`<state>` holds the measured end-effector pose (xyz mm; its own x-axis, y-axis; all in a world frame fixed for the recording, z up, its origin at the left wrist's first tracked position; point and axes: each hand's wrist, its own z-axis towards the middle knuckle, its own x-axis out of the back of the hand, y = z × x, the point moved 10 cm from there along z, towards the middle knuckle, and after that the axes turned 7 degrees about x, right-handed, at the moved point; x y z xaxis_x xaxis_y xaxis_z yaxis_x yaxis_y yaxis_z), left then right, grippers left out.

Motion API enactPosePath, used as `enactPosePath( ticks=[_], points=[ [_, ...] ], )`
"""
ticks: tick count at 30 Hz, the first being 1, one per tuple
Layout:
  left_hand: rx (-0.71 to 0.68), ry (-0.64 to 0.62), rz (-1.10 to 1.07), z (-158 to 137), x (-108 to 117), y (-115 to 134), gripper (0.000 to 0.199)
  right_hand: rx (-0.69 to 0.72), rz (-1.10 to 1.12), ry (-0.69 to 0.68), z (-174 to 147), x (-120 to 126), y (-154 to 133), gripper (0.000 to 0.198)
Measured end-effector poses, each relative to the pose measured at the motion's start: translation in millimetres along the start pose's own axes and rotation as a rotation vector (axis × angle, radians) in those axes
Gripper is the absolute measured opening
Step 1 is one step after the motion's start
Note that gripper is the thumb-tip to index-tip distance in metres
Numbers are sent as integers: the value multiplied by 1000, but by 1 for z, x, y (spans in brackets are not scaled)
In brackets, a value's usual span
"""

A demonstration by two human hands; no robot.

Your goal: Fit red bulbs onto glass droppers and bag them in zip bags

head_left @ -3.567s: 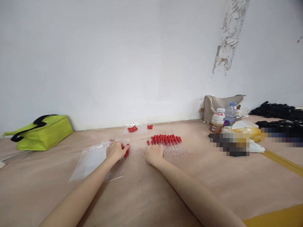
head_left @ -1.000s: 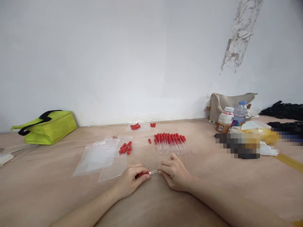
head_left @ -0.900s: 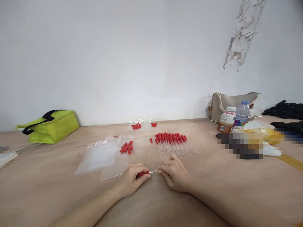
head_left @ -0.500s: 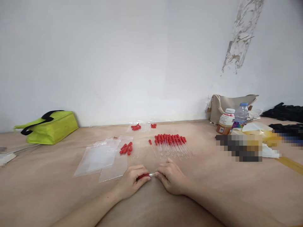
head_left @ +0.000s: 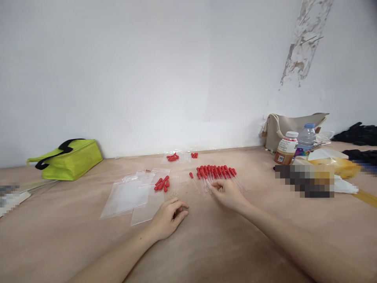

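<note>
My right hand (head_left: 228, 193) pinches the glass tube of a dropper (head_left: 204, 174) whose red rubber bulb points away from me. It is over a row of several red-bulbed glass droppers (head_left: 225, 170), partly hiding their tubes. One more dropper (head_left: 191, 176) lies by itself left of that row. My left hand (head_left: 171, 217) rests on the table with fingers curled but apart, holding nothing. Beyond it lie a small pile of loose red rubber bulbs (head_left: 162, 184) and several bare glass tubes (head_left: 174, 185).
Clear zip bags (head_left: 126, 196) lie flat at the left. More red bulbs (head_left: 172, 157) lie on plastic by the wall. A lime-green bag (head_left: 73, 159) stands far left. At right are a drink bottle (head_left: 286, 148), a clear bottle (head_left: 306, 137) and a beige bag (head_left: 272, 129).
My hands have parted. The left has let go of the red bulb, while the right has moved forward and right with the dropper to the row. The view has shifted slightly.
</note>
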<state>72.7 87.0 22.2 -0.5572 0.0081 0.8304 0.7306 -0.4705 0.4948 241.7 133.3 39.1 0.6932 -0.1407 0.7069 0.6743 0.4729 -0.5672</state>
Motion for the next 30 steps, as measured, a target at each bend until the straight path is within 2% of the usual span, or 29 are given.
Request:
enactPosePath(
  ticks=[2, 5, 10, 16, 20, 25, 27, 30],
  points=[
    [-3, -4, 3, 0, 0, 1, 17, -44, -37, 73, 16, 0, 3, 18],
    [-7, -11, 10, 1, -1, 0, 17, -51, -141, 114, 38, -13, -5, 16],
    [-15, -13, -4, 0, -1, 0, 18, -52, -347, 72, 60, -44, -11, 12],
    [-16, -23, -13, 0, -1, 0, 16, -114, -422, 23, 63, -54, -2, 16],
    [-20, -19, 1, 1, -1, -1, 17, -88, -430, 33, 59, -52, -4, 18],
    [-5, -8, -18, 0, -2, 1, 17, -14, -399, 62, 52, -50, -20, 16],
    [29, 35, -17, 3, 7, -3, 17, 8, -365, 41, 51, -55, -29, 13],
    [123, 160, 36, 13, 39, -26, 14, 21, -328, -11, 55, -67, -42, 13]
  ],
)
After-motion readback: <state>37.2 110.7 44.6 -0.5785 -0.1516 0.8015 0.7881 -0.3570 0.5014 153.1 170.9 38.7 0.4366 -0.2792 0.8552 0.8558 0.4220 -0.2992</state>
